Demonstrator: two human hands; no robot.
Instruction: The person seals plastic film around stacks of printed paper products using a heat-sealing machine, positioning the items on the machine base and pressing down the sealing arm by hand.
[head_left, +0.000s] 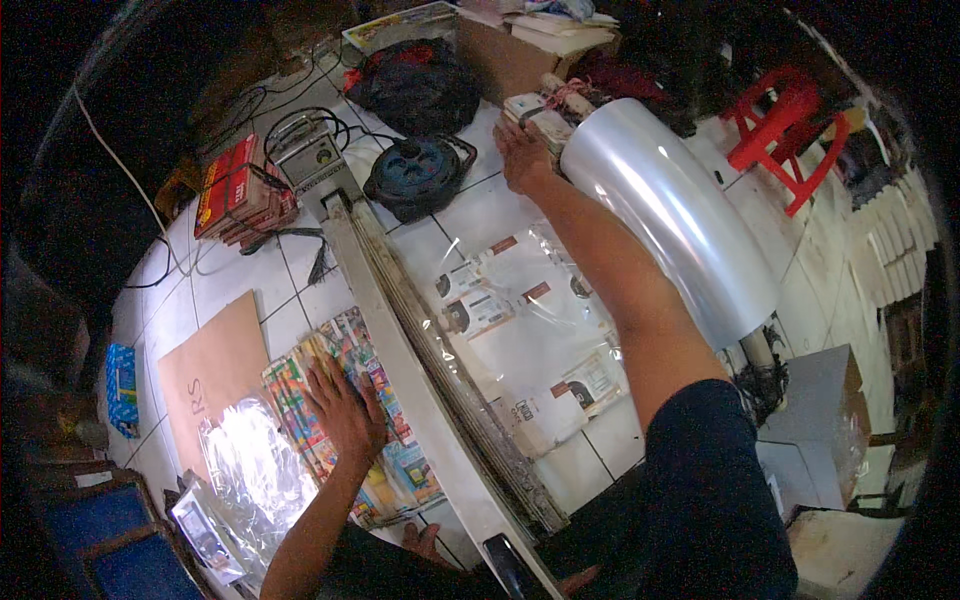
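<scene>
My left hand [346, 408] lies flat with its fingers spread on a colourful printed sheet [405, 470], left of a long bar heat sealer [400, 350]. Clear plastic film [250, 470] shines beside that hand, over brown cardboard. My right arm reaches forward across the other side. At its end my right hand [525, 158] rests with fingers stretched out beside a taped block [540, 120] at the far end of a big roll of clear film [665, 215]. Clear film [530, 290] also spreads over white printed cardboard between sealer and roll.
Beyond the sealer stand a blue-black cable reel [415, 180], a black plastic bag [415, 88] and a strapped red box [235, 190]. A brown cardboard sheet [210, 360] lies at left. A red plastic stool [785, 130] lies at far right. Cords trail over the tiles.
</scene>
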